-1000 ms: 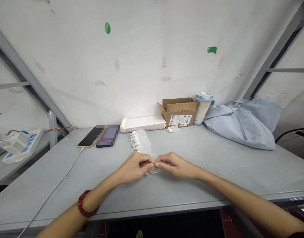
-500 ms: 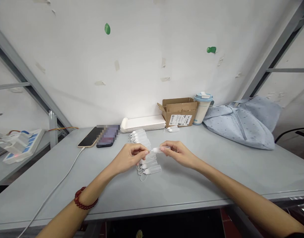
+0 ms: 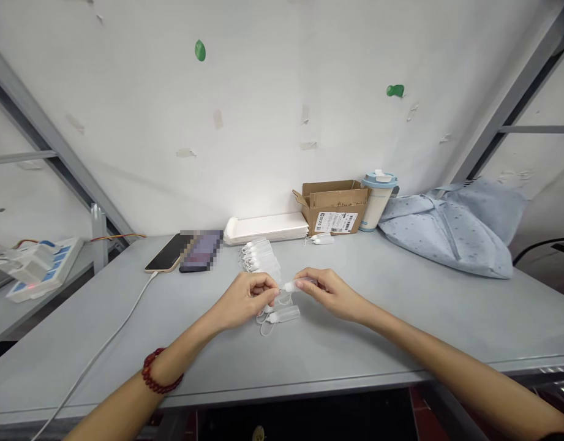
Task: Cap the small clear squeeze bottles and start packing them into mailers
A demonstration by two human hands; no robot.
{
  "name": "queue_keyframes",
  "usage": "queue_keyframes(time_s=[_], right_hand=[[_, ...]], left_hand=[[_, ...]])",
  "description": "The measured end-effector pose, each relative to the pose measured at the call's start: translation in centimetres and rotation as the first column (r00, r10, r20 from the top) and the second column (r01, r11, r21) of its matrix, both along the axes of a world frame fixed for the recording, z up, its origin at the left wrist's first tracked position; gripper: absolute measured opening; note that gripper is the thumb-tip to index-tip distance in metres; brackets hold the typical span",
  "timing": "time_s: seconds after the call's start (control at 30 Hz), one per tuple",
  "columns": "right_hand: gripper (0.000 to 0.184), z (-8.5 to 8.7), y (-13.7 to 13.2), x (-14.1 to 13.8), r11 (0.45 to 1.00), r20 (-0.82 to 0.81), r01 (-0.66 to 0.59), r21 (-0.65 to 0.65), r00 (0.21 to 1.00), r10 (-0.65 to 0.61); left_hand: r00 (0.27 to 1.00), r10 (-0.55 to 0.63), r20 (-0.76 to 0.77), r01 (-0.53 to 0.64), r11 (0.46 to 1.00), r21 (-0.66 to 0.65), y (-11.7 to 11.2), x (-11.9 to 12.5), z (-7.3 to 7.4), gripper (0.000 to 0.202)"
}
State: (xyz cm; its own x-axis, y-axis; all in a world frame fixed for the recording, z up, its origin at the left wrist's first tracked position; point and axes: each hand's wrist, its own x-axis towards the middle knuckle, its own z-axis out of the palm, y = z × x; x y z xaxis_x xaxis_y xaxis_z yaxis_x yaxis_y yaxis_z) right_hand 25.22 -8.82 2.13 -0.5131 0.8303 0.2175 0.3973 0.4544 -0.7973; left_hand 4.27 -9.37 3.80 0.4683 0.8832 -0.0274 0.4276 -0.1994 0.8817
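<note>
My right hand pinches a small translucent squeeze bottle with a white top, held level above the table. The bottle's thin tip points left at my left hand. Thumb and fingers of that hand are pressed together at the tip, and whatever they hold there is too small to make out. Below and behind both hands lies a row of several similar bottles with white loop straps, partly covered by my left hand. The nearest one, a bottle with its loop, rests on the grey table in front.
Against the wall stand a stack of white sheets, an open cardboard box and a lidded cup. A lone bottle lies before the box. Two phones, a charging cable and a cloth bag flank the work area.
Both hands, with the bottle, have come slightly down and nearer to me over the row. The grips look the same. The view has shifted a little.
</note>
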Motion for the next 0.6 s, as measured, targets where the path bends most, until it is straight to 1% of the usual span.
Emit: queue_keyframes(time_s=[0.17, 0.3, 0.4, 0.5, 0.6], right_hand=[[0.035, 0.0, -0.1, -0.1, 1.0, 0.027, -0.008, 0.027, 1.0, 0.007], [0.033, -0.2, -0.2, -0.3, 0.998, 0.034, -0.063, 0.01, 0.997, 0.062], [0.029, -0.1, -0.3, -0.5, 0.994, 0.038, -0.108, -0.034, 0.993, 0.109], [0.024, 0.1, -0.3, -0.4, 0.99, 0.028, -0.132, -0.053, 0.991, 0.134], [0.021, 0.0, 0.1, -0.2, 0.987, 0.006, -0.143, -0.074, 0.99, 0.143]], left_hand=[[1.0, -0.015, -0.009, 0.015, 0.999, -0.032, 0.1, -0.2, 0.0, 0.021], [0.989, -0.129, -0.078, 0.124, 0.99, -0.061, 0.1, -0.7, 0.8, 0.021], [0.963, -0.216, -0.159, 0.201, 0.974, -0.106, 0.2, -1.1, 1.6, 0.02], [0.939, -0.265, -0.22, 0.237, 0.96, -0.147, 0.4, -1.6, 2.1, 0.022], [0.914, -0.284, -0.289, 0.241, 0.954, -0.177, 0.8, -2.2, 2.1, 0.024]])
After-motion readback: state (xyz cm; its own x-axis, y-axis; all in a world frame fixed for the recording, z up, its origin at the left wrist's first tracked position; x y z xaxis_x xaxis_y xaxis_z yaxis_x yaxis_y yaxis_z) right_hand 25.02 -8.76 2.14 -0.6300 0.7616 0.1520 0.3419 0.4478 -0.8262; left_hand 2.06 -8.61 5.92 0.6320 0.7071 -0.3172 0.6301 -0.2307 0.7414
